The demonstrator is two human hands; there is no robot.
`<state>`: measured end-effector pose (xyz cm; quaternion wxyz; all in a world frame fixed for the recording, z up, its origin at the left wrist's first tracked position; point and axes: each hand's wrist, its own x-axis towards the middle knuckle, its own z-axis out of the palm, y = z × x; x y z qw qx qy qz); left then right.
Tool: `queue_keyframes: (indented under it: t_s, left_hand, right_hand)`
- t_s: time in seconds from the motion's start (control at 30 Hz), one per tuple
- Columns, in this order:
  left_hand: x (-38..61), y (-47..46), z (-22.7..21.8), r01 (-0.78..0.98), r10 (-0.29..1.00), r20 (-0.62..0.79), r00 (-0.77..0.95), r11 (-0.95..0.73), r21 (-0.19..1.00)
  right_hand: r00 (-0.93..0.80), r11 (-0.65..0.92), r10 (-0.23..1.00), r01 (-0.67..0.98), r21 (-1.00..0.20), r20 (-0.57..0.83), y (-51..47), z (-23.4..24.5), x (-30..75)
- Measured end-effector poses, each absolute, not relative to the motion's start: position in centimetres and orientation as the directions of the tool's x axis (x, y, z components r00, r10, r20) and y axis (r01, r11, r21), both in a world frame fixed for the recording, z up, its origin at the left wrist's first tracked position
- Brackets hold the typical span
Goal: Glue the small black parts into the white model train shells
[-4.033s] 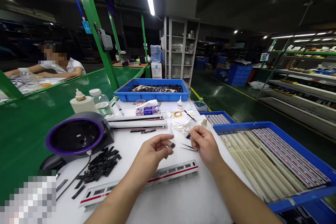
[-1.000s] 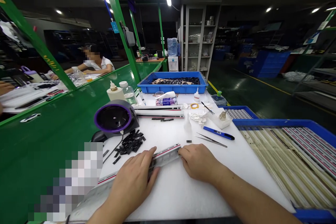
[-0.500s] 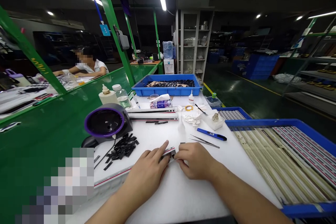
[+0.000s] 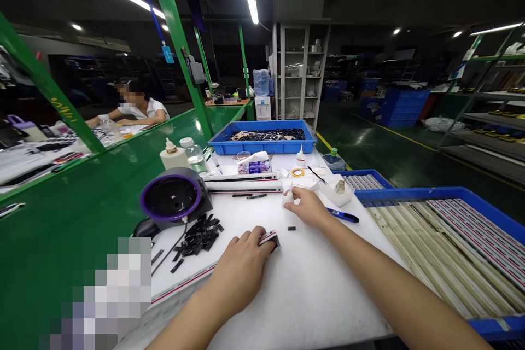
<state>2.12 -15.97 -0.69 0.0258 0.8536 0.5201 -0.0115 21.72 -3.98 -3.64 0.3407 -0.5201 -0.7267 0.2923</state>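
Note:
My left hand (image 4: pixel 241 265) is closed around the end of a long pale profile strip (image 4: pixel 182 283) with a red stripe and dark marks. The strip slants down to the lower left, partly under my wrist. Its dark end (image 4: pixel 275 241) sticks out past my thumb. Farther out, my right hand (image 4: pixel 307 206) has its fingers around a small white translucent squeeze bottle (image 4: pixel 287 197), which stands on the white tabletop (image 4: pixel 324 279). A single small black piece (image 4: pixel 291 228) lies between the two hands. Left of my left hand is a pile of black pieces (image 4: pixel 200 234).
A round black machine with a purple rim (image 4: pixel 170 197) stands at left. Two more strips (image 4: pixel 246 186) lie behind. A blue pen-like tool (image 4: pixel 344 215) is by my right forearm. Blue trays (image 4: pixel 410 192) hold strips at right; another blue bin (image 4: pixel 262 146) stands behind. A person sits at far left.
My right hand has left the strip's end and moved forward to the squeeze bottle, closing on it. My left hand stays on the strip. The view has shifted slightly.

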Motion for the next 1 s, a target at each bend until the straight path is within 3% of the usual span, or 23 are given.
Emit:
queue_keyframes:
  t_s: [0.07, 0.13, 0.23, 0.33, 0.5, 0.6, 0.67, 0.8, 0.9, 1.0]
  left_hand:
    - [1.6, -15.4, -0.6, 0.89, 0.89, -0.05, 0.453, -0.449, 0.079]
    - [1.2, -14.7, -0.5, 0.887, 0.891, -0.049, 0.452, -0.443, 0.129]
    - [1.2, -13.9, -0.5, 0.87, 0.887, -0.055, 0.459, -0.436, 0.231]
    - [1.4, -13.7, -0.9, 0.866, 0.895, -0.05, 0.444, -0.414, 0.28]
    - [1.7, -14.1, -1.7, 0.892, 0.908, -0.044, 0.418, -0.401, 0.209]
    - [2.0, -14.3, -1.9, 0.902, 0.91, -0.045, 0.412, -0.4, 0.166]
    - [2.1, -14.3, -2.0, 0.904, 0.912, -0.041, 0.409, -0.398, 0.154]
    - [2.0, -14.4, -2.2, 0.903, 0.91, -0.035, 0.412, -0.404, 0.145]
    - [1.8, -14.5, -2.3, 0.902, 0.909, -0.03, 0.417, -0.409, 0.136]
    - [1.8, -14.4, -2.4, 0.903, 0.909, -0.029, 0.416, -0.41, 0.127]
  right_hand:
    - [-0.29, 0.283, 0.938, 0.317, -0.905, 0.192, -4.5, -3.5, 22.5]
    - [-0.36, 0.189, 0.913, -0.047, -0.981, 0.193, -5.3, -3.0, 23.2]
    - [-0.414, 0.014, 0.886, -0.422, -0.907, 0.207, -6.4, -2.0, 23.6]
    - [-0.398, -0.071, 0.889, -0.608, -0.791, 0.226, -7.0, -1.5, 23.6]
    - [-0.317, -0.119, 0.928, -0.753, -0.647, 0.198, -6.8, -1.2, 24.1]
    - [-0.253, -0.103, 0.958, -0.743, -0.661, 0.136, -6.9, -1.3, 23.8]
    - [-0.179, -0.028, 0.976, -0.673, -0.739, 0.126, -7.2, -1.7, 23.1]
    - [-0.004, 0.273, 0.958, -0.297, -0.915, 0.287, -8.5, -3.3, 21.3]
    - [-0.05, 0.473, 0.88, -0.009, -0.881, 0.472, -9.5, -4.1, 20.5]
    - [-0.084, 0.612, 0.791, 0.127, -0.781, 0.606, -10.0, -4.2, 20.3]
